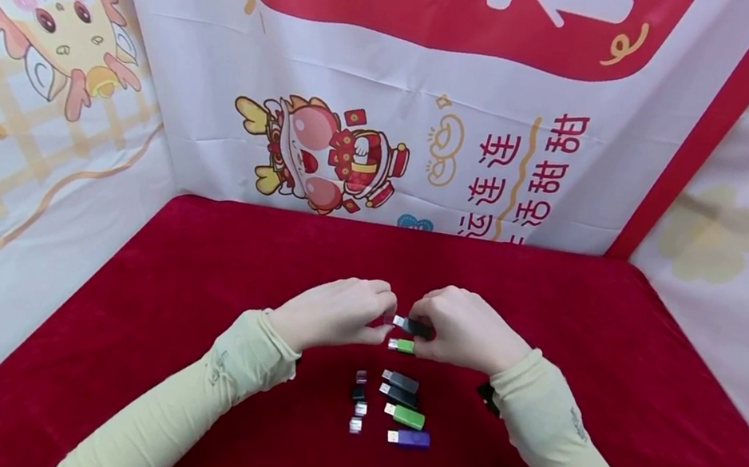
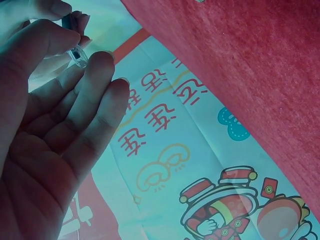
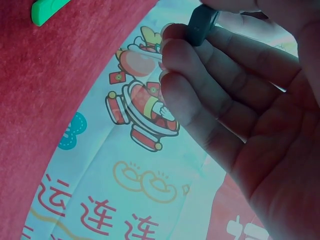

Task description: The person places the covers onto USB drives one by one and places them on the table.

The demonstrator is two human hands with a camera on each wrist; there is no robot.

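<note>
In front of the person, my right hand (image 1: 465, 329) pinches a black USB stick (image 1: 418, 328), its metal plug pointing left toward the other hand. The right wrist view has the stick's dark body (image 3: 201, 25) between thumb and fingertips. My left hand (image 1: 343, 311) pinches a small clear cap (image 2: 78, 56) between thumb and index finger, right at the plug end of the stick; its other fingers are loosely extended. Just under the right hand's fingers a green USB stick (image 1: 404, 345) lies on the red cloth, partly covered by them.
Nearer the person, a column of USB sticks lies on the red cloth (image 1: 228, 438): grey (image 1: 402, 381), black (image 1: 399, 396), green (image 1: 407, 417) and purple (image 1: 412, 438). Left of them stand several small caps, among them a black one (image 1: 359, 393). Printed curtains (image 1: 203, 119) enclose the table.
</note>
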